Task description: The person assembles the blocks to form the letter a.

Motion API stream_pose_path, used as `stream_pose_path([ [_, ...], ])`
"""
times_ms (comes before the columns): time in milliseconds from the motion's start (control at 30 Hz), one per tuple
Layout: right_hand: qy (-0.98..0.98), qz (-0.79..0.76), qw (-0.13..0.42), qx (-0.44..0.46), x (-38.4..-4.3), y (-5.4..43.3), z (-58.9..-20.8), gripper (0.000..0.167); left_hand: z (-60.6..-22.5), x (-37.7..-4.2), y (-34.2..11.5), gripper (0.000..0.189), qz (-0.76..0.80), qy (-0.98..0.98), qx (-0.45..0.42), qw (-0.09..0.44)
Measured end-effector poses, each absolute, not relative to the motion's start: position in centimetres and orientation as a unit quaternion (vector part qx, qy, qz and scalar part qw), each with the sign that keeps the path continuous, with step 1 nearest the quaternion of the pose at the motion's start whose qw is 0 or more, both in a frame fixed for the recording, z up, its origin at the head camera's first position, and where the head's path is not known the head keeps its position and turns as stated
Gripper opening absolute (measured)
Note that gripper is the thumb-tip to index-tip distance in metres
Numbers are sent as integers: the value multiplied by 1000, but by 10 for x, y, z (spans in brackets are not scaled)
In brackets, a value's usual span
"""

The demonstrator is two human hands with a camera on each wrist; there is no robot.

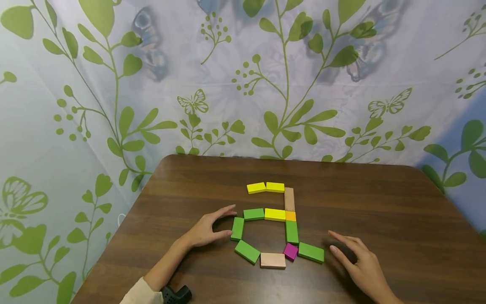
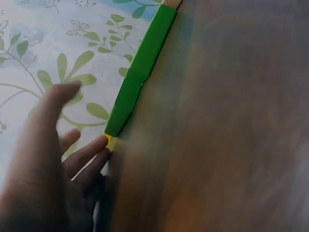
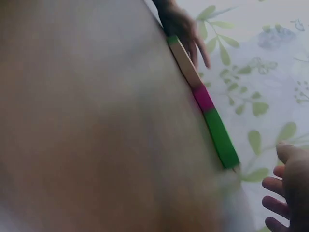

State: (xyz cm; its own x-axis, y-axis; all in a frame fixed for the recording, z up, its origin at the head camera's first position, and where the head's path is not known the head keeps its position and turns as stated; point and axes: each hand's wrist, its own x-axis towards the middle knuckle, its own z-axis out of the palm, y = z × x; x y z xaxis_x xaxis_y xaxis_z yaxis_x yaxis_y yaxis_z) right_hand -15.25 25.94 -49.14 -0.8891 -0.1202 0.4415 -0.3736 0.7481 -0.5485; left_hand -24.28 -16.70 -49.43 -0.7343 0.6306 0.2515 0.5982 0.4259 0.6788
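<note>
Coloured blocks lie flat on the table in a shape like a letter "a". My left hand is at its left side, thumb tip at or just beside a green block; whether they touch I cannot tell. Its fingers reach toward another green block. To the right, my right hand hovers with nothing in it, apart from the end green block. A magenta block joins that piece to a plain wooden block. In the right wrist view the fingers hang loosely spread.
Yellow blocks form the top, and an upright wooden block, an orange block and a green block the right side. Behind the brown table hangs a leaf-patterned cloth. A black device sits by the left wrist.
</note>
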Motion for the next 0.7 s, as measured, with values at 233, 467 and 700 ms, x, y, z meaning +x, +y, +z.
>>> stream_pose_path([
  [233,-907,294,241,180,-175,286,-466,47,-454,-244,-191,64,427,855,274,108],
  [467,-908,212,293,213,-216,311,-415,40,-381,-254,-209,77,333,930,143,55],
  [700,-886,150,379,219,-249,304,-354,44,-302,-263,-194,80,287,953,85,-38],
])
